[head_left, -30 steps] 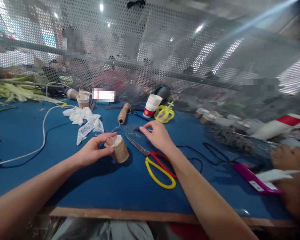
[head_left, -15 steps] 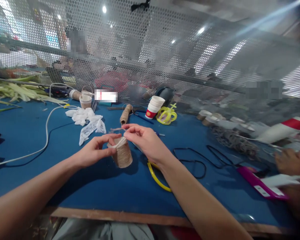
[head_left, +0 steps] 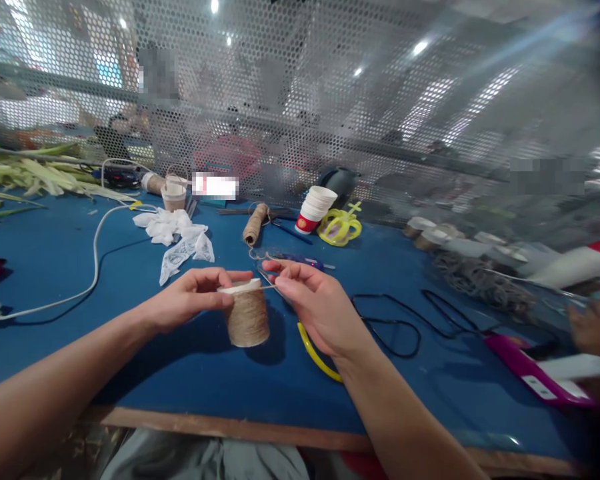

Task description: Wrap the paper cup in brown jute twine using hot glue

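Observation:
A paper cup wrapped in brown twine (head_left: 249,323) is held above the blue table by my left hand (head_left: 190,298), whose thumb and fingers pinch its white rim. My right hand (head_left: 307,293), just right of the cup, pinches a strand of twine (head_left: 266,287) stretched taut across the cup near the rim. Behind the hands lies a roll of twine (head_left: 255,225), with a loose strand trailing from it toward my right hand. A yellow loop handle (head_left: 317,357) lies partly hidden under my right wrist, and scissors (head_left: 307,262) with blue handles lie beyond the fingers.
Crumpled white cloth (head_left: 173,233) and a twine-wrapped cup (head_left: 173,195) are at back left. Stacked paper cups (head_left: 316,209) stand by a yellow crown-shaped piece (head_left: 339,227). A black cord (head_left: 393,323) runs to a purple power strip (head_left: 523,367), near another person's hand (head_left: 595,327).
My right hand has moved right, drawing the strand out straight from the cup. The cup now hangs more upright and slightly lower. The view has shifted a little.

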The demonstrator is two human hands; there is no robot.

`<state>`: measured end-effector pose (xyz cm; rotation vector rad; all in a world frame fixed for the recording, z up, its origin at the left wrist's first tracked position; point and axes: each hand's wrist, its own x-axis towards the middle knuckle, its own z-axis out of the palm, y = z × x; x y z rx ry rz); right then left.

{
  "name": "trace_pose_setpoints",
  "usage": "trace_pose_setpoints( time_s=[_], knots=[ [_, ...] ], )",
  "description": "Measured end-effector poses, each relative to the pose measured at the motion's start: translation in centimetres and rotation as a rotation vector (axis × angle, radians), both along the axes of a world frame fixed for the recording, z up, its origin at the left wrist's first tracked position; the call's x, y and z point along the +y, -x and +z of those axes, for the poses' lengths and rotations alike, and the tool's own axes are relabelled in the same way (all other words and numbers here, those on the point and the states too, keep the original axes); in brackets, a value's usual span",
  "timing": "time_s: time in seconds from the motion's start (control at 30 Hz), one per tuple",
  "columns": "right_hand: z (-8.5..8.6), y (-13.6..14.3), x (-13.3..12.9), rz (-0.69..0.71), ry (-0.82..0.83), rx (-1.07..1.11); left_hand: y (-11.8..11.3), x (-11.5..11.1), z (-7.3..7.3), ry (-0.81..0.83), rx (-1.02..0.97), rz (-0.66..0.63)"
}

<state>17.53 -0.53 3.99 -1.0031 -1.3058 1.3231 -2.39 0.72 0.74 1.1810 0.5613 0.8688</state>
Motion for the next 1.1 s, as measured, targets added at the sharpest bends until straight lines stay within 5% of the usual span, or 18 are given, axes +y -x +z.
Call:
trace_pose_setpoints(
  time_s=[0.73,1.1],
  knots=[
    [-0.61,0.29,-0.3,0.01,0.077,0.007,0.19,-0.53,0.81,0.014,-0.096,-0.114],
    [-0.33,0.13,-0.78,0.011,0.011,0.004,0.23,-0.33,0.55,-0.006,-0.066,-0.06]
  ],
)
